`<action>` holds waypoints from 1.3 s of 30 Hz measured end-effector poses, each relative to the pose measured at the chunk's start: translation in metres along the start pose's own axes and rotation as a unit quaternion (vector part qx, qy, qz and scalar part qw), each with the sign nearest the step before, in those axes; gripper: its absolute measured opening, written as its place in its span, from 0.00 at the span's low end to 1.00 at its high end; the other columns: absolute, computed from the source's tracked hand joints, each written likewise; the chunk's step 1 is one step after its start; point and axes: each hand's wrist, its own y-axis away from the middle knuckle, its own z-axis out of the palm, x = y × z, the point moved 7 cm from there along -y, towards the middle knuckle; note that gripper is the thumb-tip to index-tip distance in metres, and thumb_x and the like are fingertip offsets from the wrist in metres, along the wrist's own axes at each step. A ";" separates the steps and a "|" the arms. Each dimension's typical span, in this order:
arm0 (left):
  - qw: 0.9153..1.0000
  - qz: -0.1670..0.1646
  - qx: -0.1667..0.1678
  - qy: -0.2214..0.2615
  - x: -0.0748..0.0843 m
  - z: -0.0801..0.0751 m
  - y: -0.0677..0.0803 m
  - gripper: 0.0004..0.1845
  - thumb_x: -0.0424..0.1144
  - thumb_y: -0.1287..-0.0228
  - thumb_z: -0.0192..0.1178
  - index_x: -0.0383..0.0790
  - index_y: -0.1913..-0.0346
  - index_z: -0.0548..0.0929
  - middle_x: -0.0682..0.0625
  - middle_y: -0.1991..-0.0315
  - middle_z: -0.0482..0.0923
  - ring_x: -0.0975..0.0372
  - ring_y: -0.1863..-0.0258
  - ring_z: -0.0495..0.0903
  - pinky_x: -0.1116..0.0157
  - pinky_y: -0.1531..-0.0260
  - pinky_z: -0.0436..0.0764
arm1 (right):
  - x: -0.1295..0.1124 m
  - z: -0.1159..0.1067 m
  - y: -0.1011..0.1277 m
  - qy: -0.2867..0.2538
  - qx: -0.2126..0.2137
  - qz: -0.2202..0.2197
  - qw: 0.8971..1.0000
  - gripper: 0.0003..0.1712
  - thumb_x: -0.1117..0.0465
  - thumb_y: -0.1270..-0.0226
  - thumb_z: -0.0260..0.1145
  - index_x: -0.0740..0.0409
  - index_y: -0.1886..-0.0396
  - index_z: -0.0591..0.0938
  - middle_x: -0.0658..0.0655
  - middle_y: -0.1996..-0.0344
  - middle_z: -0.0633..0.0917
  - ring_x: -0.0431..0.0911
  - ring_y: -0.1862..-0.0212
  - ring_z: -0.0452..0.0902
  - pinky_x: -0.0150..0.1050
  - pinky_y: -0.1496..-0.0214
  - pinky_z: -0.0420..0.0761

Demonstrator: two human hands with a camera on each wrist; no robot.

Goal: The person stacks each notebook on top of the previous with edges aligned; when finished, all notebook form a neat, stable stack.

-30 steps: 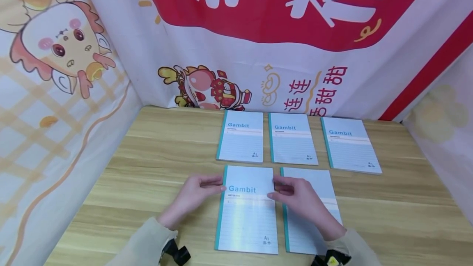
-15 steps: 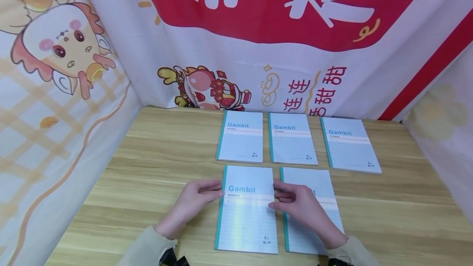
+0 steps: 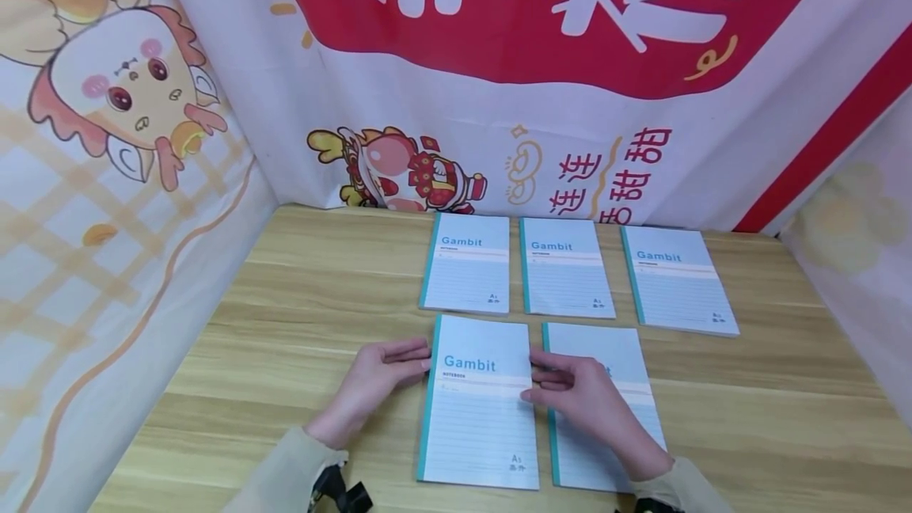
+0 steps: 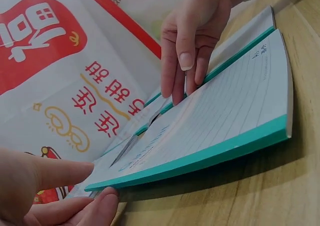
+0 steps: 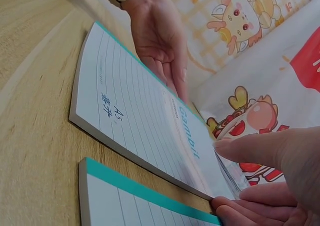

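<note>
A pale blue Gambit notebook [image 3: 479, 426] with a teal spine lies lengthwise in front of me, between both hands. My left hand [image 3: 370, 386] holds its spine side; in the left wrist view a thumb is over the cover and fingertips [image 4: 106, 198] sit under the teal spine [image 4: 200, 158]. From the opposite side my right hand [image 3: 587, 398] pinches the page edge, thumb [image 5: 235, 148] above and fingers below. The notebook's far end is tipped up slightly. Under the right hand and forearm lies a second front-row notebook [image 3: 584, 450], partly covered by them.
Three matching notebooks form a back row: left [image 3: 466, 279], middle [image 3: 566, 283] and right [image 3: 677, 295]. They lie on a wooden table [image 3: 285, 291]. A printed cloth [image 3: 399, 85] hangs along the table's back edge, and others flank both sides.
The held notebook's far end has risen a little, and the bright glare on its cover is gone. Both hands stay at its sides; the other notebooks have not moved.
</note>
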 end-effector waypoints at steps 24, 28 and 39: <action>0.994 0.016 -0.054 -0.098 0.005 0.010 -0.006 0.20 0.33 0.36 0.71 0.25 0.44 0.82 0.42 0.57 0.87 0.55 0.60 0.87 0.62 0.61 0.87 | 0.003 0.000 -0.004 -0.007 0.001 -0.001 1.000 0.34 0.57 0.43 0.81 0.59 0.37 0.82 0.56 0.44 0.85 0.44 0.54 0.86 0.37 0.53 0.86; 0.994 0.013 -0.054 -0.099 0.005 0.010 -0.005 0.21 0.32 0.36 0.71 0.25 0.44 0.81 0.43 0.58 0.87 0.55 0.60 0.87 0.61 0.60 0.87 | 0.006 0.000 -0.004 -0.013 -0.002 0.003 1.000 0.33 0.56 0.41 0.80 0.59 0.36 0.82 0.56 0.44 0.85 0.44 0.54 0.86 0.40 0.51 0.86; 0.993 0.023 -0.068 -0.096 0.009 0.013 -0.005 0.21 0.34 0.33 0.68 0.26 0.42 0.80 0.42 0.53 0.86 0.55 0.57 0.86 0.62 0.57 0.86 | 0.009 -0.003 -0.006 0.002 0.012 0.016 1.000 0.32 0.56 0.35 0.75 0.64 0.35 0.79 0.51 0.54 0.88 0.43 0.58 0.84 0.41 0.51 0.85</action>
